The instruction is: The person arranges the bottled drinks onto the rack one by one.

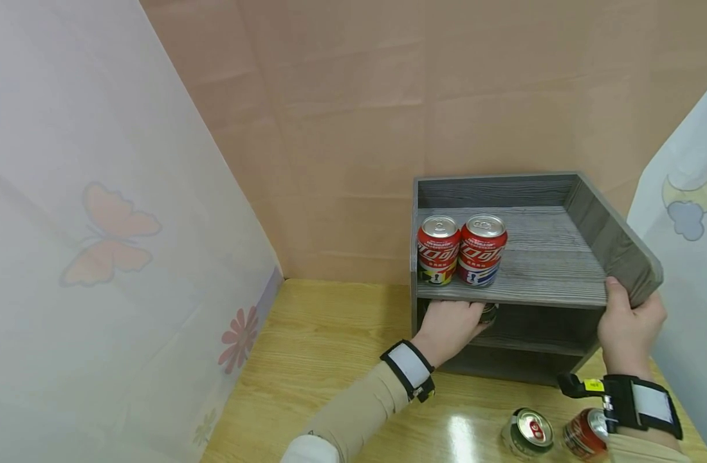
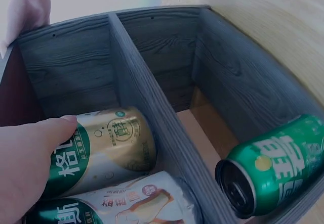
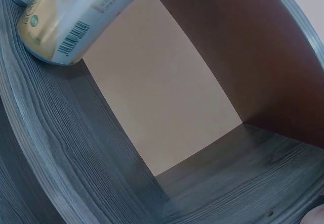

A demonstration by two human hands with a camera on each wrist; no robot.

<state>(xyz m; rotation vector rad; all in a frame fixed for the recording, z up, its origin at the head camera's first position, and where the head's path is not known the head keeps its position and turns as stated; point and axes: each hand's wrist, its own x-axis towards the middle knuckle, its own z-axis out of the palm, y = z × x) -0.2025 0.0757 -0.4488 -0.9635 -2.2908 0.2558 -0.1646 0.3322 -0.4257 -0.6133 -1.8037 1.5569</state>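
Gold can: a gold-and-green can point(image 2: 104, 150) lies in the lower compartment of the grey wooden shelf point(image 1: 538, 292), at its left end, seen clearly only from the left wrist view.
Left hand: the left hand point(image 1: 448, 328) reaches under the upper board; its thumb point(image 2: 48, 133) presses the can's side. The other fingers are out of sight, so whether they curl round the can cannot be told.
Neighbouring cans: a pale printed can point(image 2: 131, 204) lies just beside the gold one, touching it; a green can point(image 2: 276, 166) lies on the other side of the shelf board, its open mouth toward the camera.
Right hand: the right hand point(image 1: 631, 325) grips the shelf's right side wall, thumb on the front edge, fingers wrapped behind.
Upper level: two red cans point(image 1: 460, 249) stand upright, touching, at the left end.
Table: the shelf sits on a wooden table point(image 1: 318, 347); a silver-topped can point(image 1: 527, 432) and a red can point(image 1: 585, 434) rest near the right wrist.
Step in hand: judged from the pictures, the gold can is being set into or settled in the lower compartment while the other hand steadies the shelf.
Next move: it calls for freeing the fingers without rolling the can against its neighbour.
Hidden: the head view shows almost nothing of the lower compartment; the right wrist view shows only inner boards and a can's bottom edge point(image 3: 55, 37).
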